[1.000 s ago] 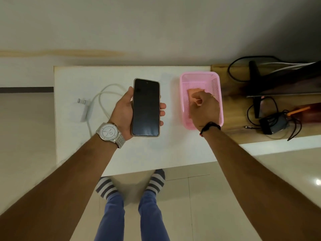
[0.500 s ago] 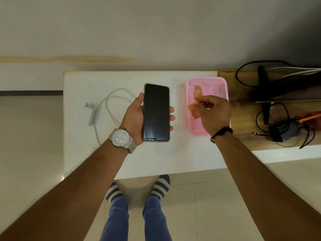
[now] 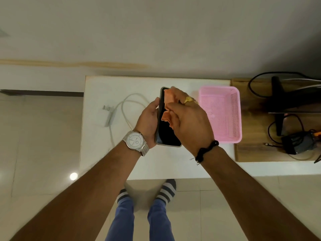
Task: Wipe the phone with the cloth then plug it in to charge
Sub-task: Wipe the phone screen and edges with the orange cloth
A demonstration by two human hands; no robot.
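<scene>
My left hand (image 3: 148, 121) grips a dark-screened phone (image 3: 166, 134) by its edges, above the white table (image 3: 152, 162), screen up. My right hand (image 3: 189, 121) holds a small orange cloth (image 3: 168, 106) and lies over the upper right part of the phone, with the cloth against the screen. The hand hides much of the phone's right side. A white charger (image 3: 106, 115) with its white cable (image 3: 126, 110) lies on the table to the left of the phone.
A pink plastic basket (image 3: 234, 115) with nothing in it sits on the table just right of my hands. Further right, a wooden surface (image 3: 251, 153) carries black cables, a dark stand and a black adapter (image 3: 295, 144). The tiled floor and my feet lie below.
My right hand lifted the orange cloth out of the pink basket and carried it left onto the phone's screen. The left hand kept holding the phone.
</scene>
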